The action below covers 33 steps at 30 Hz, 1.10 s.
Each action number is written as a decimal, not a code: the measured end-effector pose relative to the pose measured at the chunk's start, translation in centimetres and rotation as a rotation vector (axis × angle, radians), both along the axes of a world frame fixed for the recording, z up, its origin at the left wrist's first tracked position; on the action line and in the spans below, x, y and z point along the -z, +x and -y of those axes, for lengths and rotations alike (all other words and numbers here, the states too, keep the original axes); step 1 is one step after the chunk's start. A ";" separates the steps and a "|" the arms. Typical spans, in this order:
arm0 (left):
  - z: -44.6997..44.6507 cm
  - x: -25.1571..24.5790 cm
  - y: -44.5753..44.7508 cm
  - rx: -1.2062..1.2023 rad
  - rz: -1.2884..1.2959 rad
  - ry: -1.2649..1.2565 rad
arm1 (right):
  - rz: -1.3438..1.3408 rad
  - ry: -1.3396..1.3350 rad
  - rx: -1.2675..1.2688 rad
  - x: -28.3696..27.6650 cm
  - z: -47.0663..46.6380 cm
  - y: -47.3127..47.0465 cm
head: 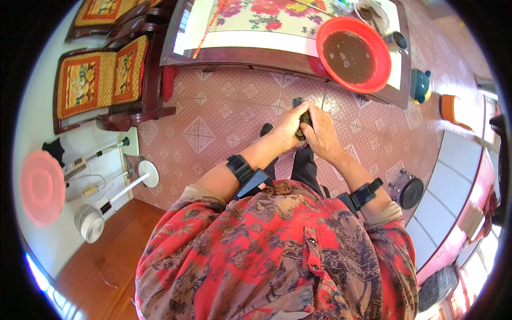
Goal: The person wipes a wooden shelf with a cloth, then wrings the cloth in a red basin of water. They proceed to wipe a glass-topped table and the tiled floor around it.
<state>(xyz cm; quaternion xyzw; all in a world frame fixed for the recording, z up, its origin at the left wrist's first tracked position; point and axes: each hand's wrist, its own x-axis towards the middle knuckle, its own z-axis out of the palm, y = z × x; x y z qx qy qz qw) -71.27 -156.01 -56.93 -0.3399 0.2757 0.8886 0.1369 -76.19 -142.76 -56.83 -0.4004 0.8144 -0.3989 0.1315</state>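
Observation:
Both my hands meet in front of my body, above the tiled floor. A dark, greenish-brown lump (305, 119), of a kind I cannot tell, is squeezed between them. My left hand (293, 125) wraps it from the left, and its dark end sticks out above the fingers. Pressed against its other side is my right hand (322, 130), the thumb lying across the lump. A red plastic basin (386, 66) with murky brown water (348, 56) stands on the table's near right part, beyond my right hand.
The dark wooden table (248, 56) has a floral top. Beside the basin are a metal cup (396, 41) and a pale bowl (374, 14). Cushioned wooden chairs (100, 80) stand at the left, near a white fan (90, 222). A round black-topped stool (411, 193) is at the right.

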 end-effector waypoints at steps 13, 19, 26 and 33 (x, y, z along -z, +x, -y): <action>4.1 1.1 2.0 0.402 -0.010 -0.441 | 0.653 0.142 0.438 1.5 0.7 1.4; 8.7 4.2 4.0 0.567 -0.082 -0.552 | 0.953 -0.343 0.820 2.6 -3.0 -0.5; 12.2 6.2 5.0 0.690 0.110 -0.582 | 1.463 -0.978 0.664 2.0 -4.6 -1.9; 9.5 5.9 4.8 0.950 0.024 -0.901 | 0.939 -0.222 0.389 3.5 -1.9 -2.1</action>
